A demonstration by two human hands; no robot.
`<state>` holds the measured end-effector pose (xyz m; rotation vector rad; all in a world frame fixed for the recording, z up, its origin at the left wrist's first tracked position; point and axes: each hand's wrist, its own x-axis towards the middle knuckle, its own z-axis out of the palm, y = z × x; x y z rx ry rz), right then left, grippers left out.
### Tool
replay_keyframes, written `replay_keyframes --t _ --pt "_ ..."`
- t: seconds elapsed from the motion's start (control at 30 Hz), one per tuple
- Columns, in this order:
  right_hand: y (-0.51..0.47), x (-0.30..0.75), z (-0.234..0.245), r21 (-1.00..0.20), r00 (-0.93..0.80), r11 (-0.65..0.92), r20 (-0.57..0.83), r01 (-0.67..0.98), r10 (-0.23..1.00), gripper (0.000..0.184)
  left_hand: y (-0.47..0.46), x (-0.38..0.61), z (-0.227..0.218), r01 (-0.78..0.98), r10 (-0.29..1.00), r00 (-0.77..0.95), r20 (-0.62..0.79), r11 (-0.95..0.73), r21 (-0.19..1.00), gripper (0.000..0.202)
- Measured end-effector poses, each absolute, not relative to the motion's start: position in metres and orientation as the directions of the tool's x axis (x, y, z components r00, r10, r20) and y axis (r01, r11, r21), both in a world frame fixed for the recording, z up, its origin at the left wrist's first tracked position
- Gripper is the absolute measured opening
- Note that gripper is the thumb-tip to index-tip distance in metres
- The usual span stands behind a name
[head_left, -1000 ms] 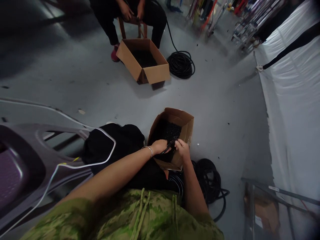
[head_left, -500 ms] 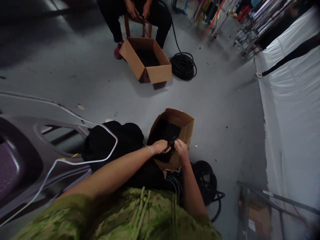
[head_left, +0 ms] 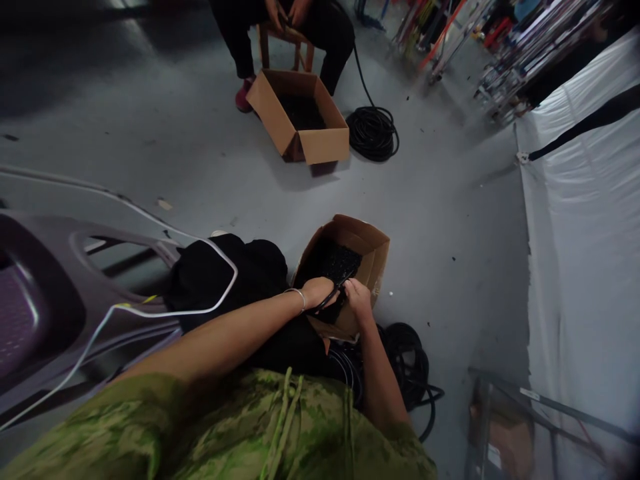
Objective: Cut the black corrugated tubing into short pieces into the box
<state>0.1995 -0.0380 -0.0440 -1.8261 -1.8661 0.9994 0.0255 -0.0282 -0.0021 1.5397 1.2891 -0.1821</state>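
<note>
Over a cardboard box [head_left: 374, 257] on the floor, both my hands work close together. My left hand [head_left: 318, 292], with a bangle at the wrist, is closed around a thin black cable [head_left: 325, 303] that slants up toward the box. My right hand [head_left: 359, 299] is closed beside the cable's upper end, fingertips pinched; what lies between them is too small to make out. Inside the box lies a heap of small black pieces [head_left: 343, 262]. Coiled black cable [head_left: 407, 353] rests on the floor beside my right forearm.
Across from me a seated person's hands [head_left: 287, 13] are above another cardboard box [head_left: 327, 143] with black contents. Beside it lies a black cable coil [head_left: 373, 133]. At left stand a plastic chair [head_left: 50, 267] and a white cord [head_left: 175, 312]; a metal frame [head_left: 550, 400] stands lower right.
The cable in my left hand now shows more of its length below the hand. My right hand has shifted slightly left. The whole view has shifted a little.
</note>
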Motion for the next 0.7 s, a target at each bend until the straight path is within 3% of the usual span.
replay_keyframes --t 0.13,0.33,0.53,0.7 --pt "-0.043 0.201 -0.058 -0.631 -0.096 -0.082 -0.244 0.771 0.965 0.038 -0.030 0.024 -0.001 0.789 0.623 0.432 -0.652 0.089 0.607 0.035" --pt "-0.054 0.202 -0.072 -0.587 -0.054 -0.104 -0.246 0.803 0.968 0.038 -0.027 0.026 0.003 0.861 0.592 0.417 -0.689 -0.014 0.509 0.022" --pt "-0.055 0.200 -0.061 -0.543 -0.044 -0.094 -0.236 0.834 0.971 0.037 -0.025 0.024 0.007 0.838 0.482 0.415 -0.772 0.128 0.530 0.033" --pt "-0.059 0.192 -0.052 -0.517 -0.093 -0.031 -0.214 0.855 0.972 0.034 -0.024 0.023 0.002 0.843 0.584 0.457 -0.670 -0.044 0.536 0.032"
